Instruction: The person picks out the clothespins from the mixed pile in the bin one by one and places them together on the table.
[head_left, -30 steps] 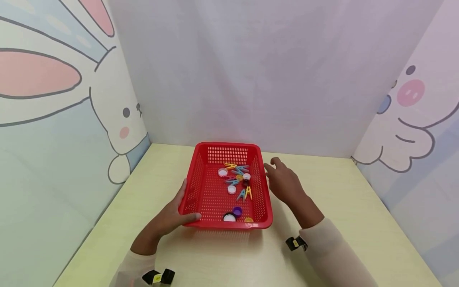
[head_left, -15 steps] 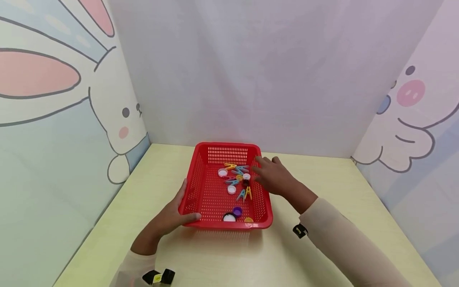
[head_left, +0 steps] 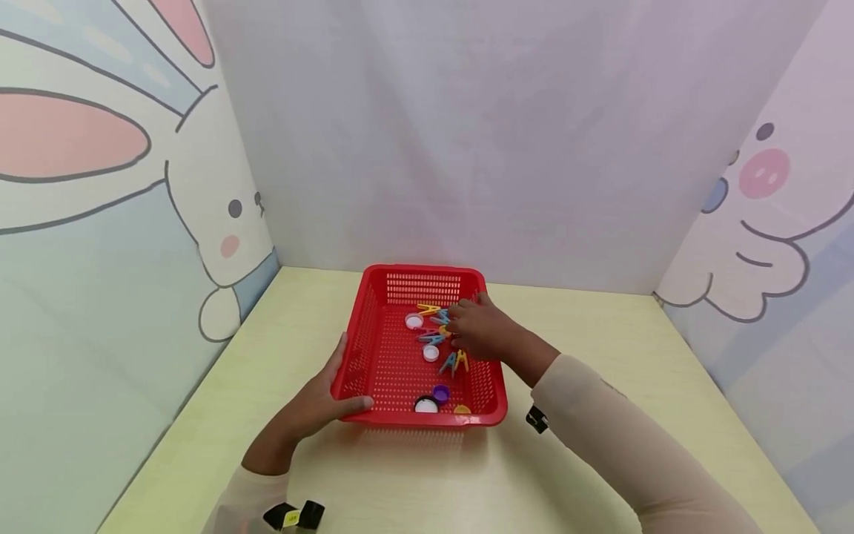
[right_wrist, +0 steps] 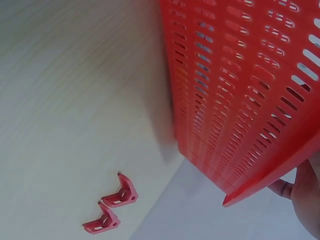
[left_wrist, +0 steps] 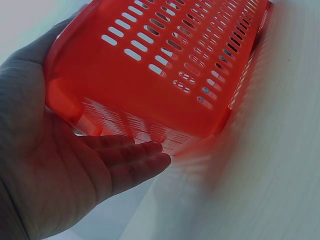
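A red perforated basket (head_left: 423, 419) sits on the table, holding several small caps and clothespins. My left hand (head_left: 315, 404) holds its near-left corner, thumb over the rim; in the left wrist view its straight fingers (left_wrist: 135, 162) lie along the outside. Over the right rim reaches my right hand (head_left: 483, 330), its fingers down among the items and their tips partly hidden. Around them lie a yellow cap, blue clothespins (head_left: 435, 340), a pink clothespin (head_left: 425, 331) and white caps (head_left: 431, 354). Nearer me are a yellow clothespin (head_left: 462, 360) and a purple cap (head_left: 441, 394).
Two red clips (right_wrist: 121, 194) lie on the table beside the basket in the right wrist view; the head view does not show them. A grey backdrop (head_left: 467, 148) rises behind the table (head_left: 600, 341). Cartoon-printed panels (head_left: 220, 222) stand at both sides.
My right hand has moved left from outside the basket, over its right rim and down among the items, covering a white and a dark cap. My left hand and the basket stay put.
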Demonstrator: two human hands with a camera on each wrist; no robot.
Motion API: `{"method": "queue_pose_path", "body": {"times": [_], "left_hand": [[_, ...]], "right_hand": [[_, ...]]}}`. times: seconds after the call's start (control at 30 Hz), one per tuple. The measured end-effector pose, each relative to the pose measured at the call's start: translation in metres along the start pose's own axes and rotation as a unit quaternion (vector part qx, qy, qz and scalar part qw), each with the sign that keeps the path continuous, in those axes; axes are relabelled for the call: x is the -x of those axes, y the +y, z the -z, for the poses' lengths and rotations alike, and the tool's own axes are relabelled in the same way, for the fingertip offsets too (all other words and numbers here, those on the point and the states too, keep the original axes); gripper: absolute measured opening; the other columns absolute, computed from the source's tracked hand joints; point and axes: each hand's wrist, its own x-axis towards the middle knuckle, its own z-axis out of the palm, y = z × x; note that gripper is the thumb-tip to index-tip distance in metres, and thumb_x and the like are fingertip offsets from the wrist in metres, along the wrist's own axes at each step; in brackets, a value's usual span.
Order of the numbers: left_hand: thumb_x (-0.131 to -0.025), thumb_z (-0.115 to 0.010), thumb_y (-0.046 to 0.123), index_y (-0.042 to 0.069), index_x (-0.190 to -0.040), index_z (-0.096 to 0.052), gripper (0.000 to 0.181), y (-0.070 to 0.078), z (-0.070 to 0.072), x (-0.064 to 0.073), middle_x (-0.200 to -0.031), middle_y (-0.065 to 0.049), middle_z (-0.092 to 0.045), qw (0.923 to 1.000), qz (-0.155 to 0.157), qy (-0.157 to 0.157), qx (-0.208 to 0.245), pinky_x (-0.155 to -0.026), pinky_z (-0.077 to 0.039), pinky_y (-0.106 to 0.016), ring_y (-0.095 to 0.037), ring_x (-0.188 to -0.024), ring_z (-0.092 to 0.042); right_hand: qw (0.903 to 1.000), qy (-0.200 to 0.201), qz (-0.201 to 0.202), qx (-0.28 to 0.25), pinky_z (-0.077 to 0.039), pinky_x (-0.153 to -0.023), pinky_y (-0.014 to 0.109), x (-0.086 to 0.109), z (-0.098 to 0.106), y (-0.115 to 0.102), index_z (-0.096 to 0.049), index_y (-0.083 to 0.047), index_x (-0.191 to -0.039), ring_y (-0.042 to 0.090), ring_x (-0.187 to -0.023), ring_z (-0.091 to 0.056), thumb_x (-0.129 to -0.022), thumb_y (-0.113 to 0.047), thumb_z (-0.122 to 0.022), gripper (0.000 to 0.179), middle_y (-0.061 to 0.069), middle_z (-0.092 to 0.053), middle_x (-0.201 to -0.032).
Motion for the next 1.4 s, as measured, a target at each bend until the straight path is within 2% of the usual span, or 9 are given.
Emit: {"method": "queue_pose_path", "body": {"times": [0.07, 0.17, 0.23, 0.3, 0.4, 0.57, 0.83, 1.1, 1.4], "left_hand": [[-0.086, -0.091, 0.028, 0.027, -0.177, 0.007, 0.133, 0.000, 0.001, 0.000, -0.166, -0.022, -0.037, 1.0000, -0.004, 0.000, 0.000, -0.095, -0.068, -0.048, -0.047, -0.147, -0.046], [-0.086, -0.091, 0.028, 0.028, -0.177, 0.006, 0.133, 0.000, 0.001, 0.000, -0.165, -0.022, -0.039, 1.0000, -0.007, 0.001, 0.000, -0.094, -0.068, -0.048, -0.046, -0.146, -0.048], [-0.086, -0.091, 0.028, 0.028, -0.177, 0.006, 0.133, -0.001, 0.001, 0.000, -0.165, -0.022, -0.039, 1.0000, -0.009, 0.000, 0.002, -0.094, -0.068, -0.048, -0.046, -0.146, -0.048], [-0.086, -0.091, 0.029, 0.029, -0.176, 0.006, 0.133, -0.001, 0.000, 0.000, -0.165, -0.022, -0.039, 0.9999, -0.011, -0.003, 0.005, -0.094, -0.068, -0.047, -0.046, -0.146, -0.048], [-0.086, -0.091, 0.028, 0.028, -0.176, 0.006, 0.133, -0.001, 0.000, 0.001, -0.166, -0.023, -0.038, 0.9999, -0.012, -0.006, 0.007, -0.094, -0.068, -0.047, -0.046, -0.147, -0.048], [-0.085, -0.092, 0.029, 0.028, -0.176, 0.006, 0.134, -0.001, 0.000, 0.000, -0.167, -0.022, -0.037, 0.9998, -0.014, -0.006, 0.010, -0.094, -0.068, -0.048, -0.047, -0.148, -0.046], [-0.084, -0.092, 0.037, 0.028, -0.176, 0.009, 0.137, 0.000, 0.000, 0.001, -0.166, -0.023, -0.038, 1.0000, -0.005, -0.005, 0.004, -0.097, -0.067, -0.048, -0.046, -0.145, -0.049], [-0.084, -0.093, 0.037, 0.029, -0.176, 0.008, 0.137, -0.003, 0.001, 0.001, -0.166, -0.023, -0.038, 0.9998, -0.019, -0.008, 0.007, -0.096, -0.068, -0.047, -0.046, -0.145, -0.049], [-0.083, -0.093, 0.034, 0.030, -0.176, 0.006, 0.136, -0.003, -0.002, 0.001, -0.166, -0.021, -0.038, 0.9999, -0.014, 0.000, 0.005, -0.094, -0.068, -0.047, -0.046, -0.146, -0.048]], "right_hand": [[0.9999, -0.015, 0.002, -0.008, -0.045, -0.112, 0.056, -0.004, -0.001, -0.002, -0.079, -0.024, -0.137, 0.026, -0.139, -0.061, -0.088, -0.037, -0.092, 0.051, 0.003, -0.071, -0.145], [0.9991, -0.034, 0.000, -0.025, -0.042, -0.121, 0.062, -0.009, 0.000, -0.005, -0.077, -0.025, -0.138, 0.029, -0.148, -0.056, -0.086, -0.032, -0.093, 0.055, 0.003, -0.067, -0.154], [0.9980, -0.051, -0.009, -0.036, -0.036, -0.128, 0.068, -0.012, 0.001, -0.008, -0.077, -0.025, -0.139, 0.030, -0.154, -0.052, -0.085, -0.029, -0.094, 0.057, 0.003, -0.064, -0.158], [0.9967, -0.070, -0.014, -0.038, -0.032, -0.130, 0.071, -0.014, 0.001, -0.010, -0.077, -0.025, -0.139, 0.031, -0.157, -0.050, -0.085, -0.028, -0.094, 0.057, 0.002, -0.063, -0.159], [0.9951, -0.090, -0.015, -0.039, -0.030, -0.131, 0.071, -0.018, 0.001, -0.013, -0.076, -0.026, -0.140, 0.032, -0.159, -0.047, -0.086, -0.029, -0.092, 0.056, 0.002, -0.061, -0.161], [0.9944, -0.100, -0.011, -0.035, -0.032, -0.131, 0.068, -0.024, 0.001, -0.018, -0.074, -0.027, -0.143, 0.030, -0.158, -0.048, -0.089, -0.029, -0.090, 0.056, 0.001, -0.063, -0.159], [0.9898, -0.137, -0.012, -0.039, -0.027, -0.134, 0.069, -0.033, 0.005, -0.027, -0.063, -0.034, -0.155, 0.032, -0.164, -0.040, -0.075, -0.028, -0.101, 0.089, -0.001, -0.057, -0.165], [0.9846, -0.171, -0.009, -0.037, -0.020, -0.136, 0.069, -0.040, 0.002, -0.028, -0.053, -0.037, -0.162, 0.034, -0.168, -0.030, -0.078, -0.027, -0.099, 0.096, -0.006, -0.045, -0.174], [0.9800, -0.193, -0.013, -0.046, -0.013, -0.137, 0.070, -0.039, -0.012, -0.025, -0.045, -0.038, -0.167, 0.036, -0.171, -0.020, -0.080, -0.028, -0.097, 0.102, -0.008, -0.035, -0.179]]}}
